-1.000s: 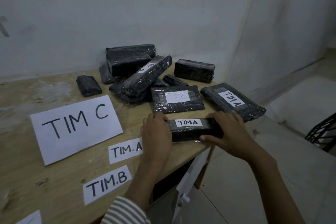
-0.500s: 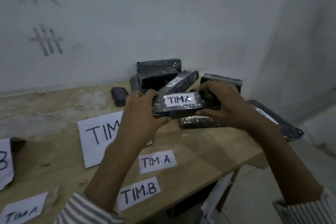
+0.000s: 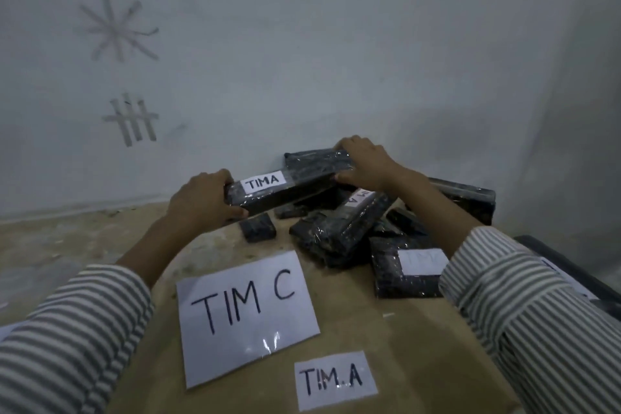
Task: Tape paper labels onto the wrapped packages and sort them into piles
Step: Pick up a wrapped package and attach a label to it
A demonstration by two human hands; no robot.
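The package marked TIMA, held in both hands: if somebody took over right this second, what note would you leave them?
Left hand grips one end of the package, right hand grips the other. It is lifted above the heap of black packages by the wall.
Done: this package carries its TIMA label; at least two in the heap show labels too.
Left: set it in its pile. Several packages in the heap show no label from here. A TIM.A slip lies on the table near the big TIM C sheet.
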